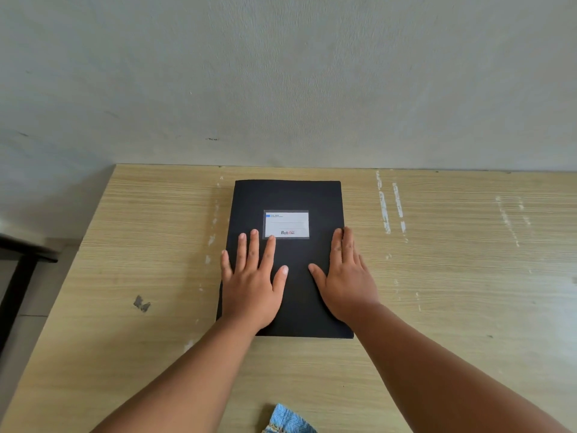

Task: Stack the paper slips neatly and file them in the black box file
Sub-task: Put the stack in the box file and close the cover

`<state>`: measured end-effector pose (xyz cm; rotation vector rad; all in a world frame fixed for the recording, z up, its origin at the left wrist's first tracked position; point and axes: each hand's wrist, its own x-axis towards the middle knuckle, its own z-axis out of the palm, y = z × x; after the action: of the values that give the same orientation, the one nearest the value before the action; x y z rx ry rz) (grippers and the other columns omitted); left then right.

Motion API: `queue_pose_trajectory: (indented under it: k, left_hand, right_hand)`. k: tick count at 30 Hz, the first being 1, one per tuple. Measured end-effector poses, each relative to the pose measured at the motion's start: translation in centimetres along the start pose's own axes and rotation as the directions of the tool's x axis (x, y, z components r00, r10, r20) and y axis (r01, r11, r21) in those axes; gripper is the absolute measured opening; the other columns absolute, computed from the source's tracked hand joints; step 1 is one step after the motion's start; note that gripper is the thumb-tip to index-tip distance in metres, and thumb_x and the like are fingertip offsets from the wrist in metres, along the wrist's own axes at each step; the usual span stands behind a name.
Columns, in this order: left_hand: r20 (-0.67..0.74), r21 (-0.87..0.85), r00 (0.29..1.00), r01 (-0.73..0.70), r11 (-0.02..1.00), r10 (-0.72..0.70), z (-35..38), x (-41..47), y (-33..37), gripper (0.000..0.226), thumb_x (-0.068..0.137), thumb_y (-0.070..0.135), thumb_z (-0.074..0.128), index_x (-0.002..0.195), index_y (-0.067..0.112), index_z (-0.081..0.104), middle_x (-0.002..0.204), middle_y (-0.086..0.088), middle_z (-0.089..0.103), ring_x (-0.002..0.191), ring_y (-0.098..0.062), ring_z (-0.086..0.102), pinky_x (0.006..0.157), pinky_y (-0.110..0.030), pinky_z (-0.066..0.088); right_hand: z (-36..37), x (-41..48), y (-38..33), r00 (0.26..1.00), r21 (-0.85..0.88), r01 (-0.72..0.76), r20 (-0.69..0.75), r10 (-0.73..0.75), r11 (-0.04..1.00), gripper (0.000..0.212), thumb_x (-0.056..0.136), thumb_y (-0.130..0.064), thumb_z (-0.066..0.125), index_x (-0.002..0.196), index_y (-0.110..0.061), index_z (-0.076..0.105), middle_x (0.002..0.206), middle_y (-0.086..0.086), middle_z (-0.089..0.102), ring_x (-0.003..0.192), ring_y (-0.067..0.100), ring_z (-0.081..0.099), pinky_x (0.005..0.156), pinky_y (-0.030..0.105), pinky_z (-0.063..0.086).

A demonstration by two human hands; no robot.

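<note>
The black box file point(288, 198) lies flat and closed on the wooden table, its white label point(286, 223) facing up. My left hand point(253, 279) rests palm down on the lid's left half with the fingers spread. On the lid's right side lies my right hand point(343, 276), also flat, its fingers together along the right edge. Neither hand holds anything. No paper slips are visible.
The wooden table point(140, 245) reaches back to a grey wall point(281, 89); its left edge runs diagonally at the left. A dark piece of furniture point(18, 276) stands left of the table. A blue patterned cloth point(290, 421) shows at the bottom edge.
</note>
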<state>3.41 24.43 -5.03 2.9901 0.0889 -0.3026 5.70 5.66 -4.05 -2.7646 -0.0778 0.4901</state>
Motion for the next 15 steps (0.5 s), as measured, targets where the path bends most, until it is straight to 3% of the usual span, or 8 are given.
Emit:
queue_pose_trajectory:
  k: [4, 8, 11, 15]
  left_hand:
    - [0.039, -0.032, 0.997, 0.068, 0.997, -0.067, -0.6, -0.1, -0.6, 0.083, 0.088, 0.069, -0.005, 0.163, 0.035, -0.004, 0.174, 0.002, -0.013, 0.159, -0.027, -0.018, 0.124, -0.063, -0.002]
    - [0.041, -0.145, 0.99, 0.136, 0.98, -0.131, -0.7, -1.6, -1.3, 0.084, 0.091, 0.073, 0.016, 0.164, 0.035, 0.001, 0.174, -0.006, -0.011, 0.16, -0.036, -0.006, 0.127, -0.054, 0.017]
    - [0.046, -0.225, 0.991, 0.136, 0.965, -0.129, -0.6, -2.6, -0.3, 0.079, 0.097, 0.064, 0.034, 0.164, 0.036, 0.005, 0.174, -0.004, -0.01, 0.159, -0.034, 0.003, 0.125, -0.049, 0.026]
    - [0.075, -0.277, 0.995, 0.086, 0.957, -0.067, -0.6, -1.7, 3.4, 0.075, 0.101, 0.059, 0.038, 0.164, 0.036, 0.007, 0.174, -0.003, -0.014, 0.157, -0.033, 0.003, 0.126, -0.046, 0.023]
  right_hand:
    - [-0.9, -0.9, 0.7, 0.997, 0.067, -0.072, 0.038, 0.069, 0.995, 0.085, 0.099, -0.072, 0.026, 0.163, -0.034, -0.014, 0.175, 0.012, 0.002, 0.16, 0.029, 0.015, 0.129, 0.042, 0.019]
    - [-2.2, -1.9, 2.6, 0.997, 0.157, -0.041, 0.077, 0.03, 0.987, 0.08, 0.1, -0.067, 0.037, 0.163, -0.043, -0.007, 0.174, -0.001, 0.014, 0.152, 0.029, 0.033, 0.124, 0.044, 0.03]
    - [-2.7, -3.3, 3.5, 0.99, 0.157, -0.002, 0.137, -0.019, 0.988, 0.079, 0.101, -0.064, 0.041, 0.163, -0.045, -0.004, 0.176, 0.0, 0.007, 0.154, 0.031, 0.029, 0.124, 0.044, 0.028]
    - [-3.2, -4.4, 5.7, 0.992, 0.145, -0.069, 0.119, 0.052, 0.987, 0.075, 0.103, -0.061, 0.035, 0.163, -0.042, -0.006, 0.176, 0.007, 0.001, 0.159, 0.031, 0.015, 0.127, 0.043, 0.016]
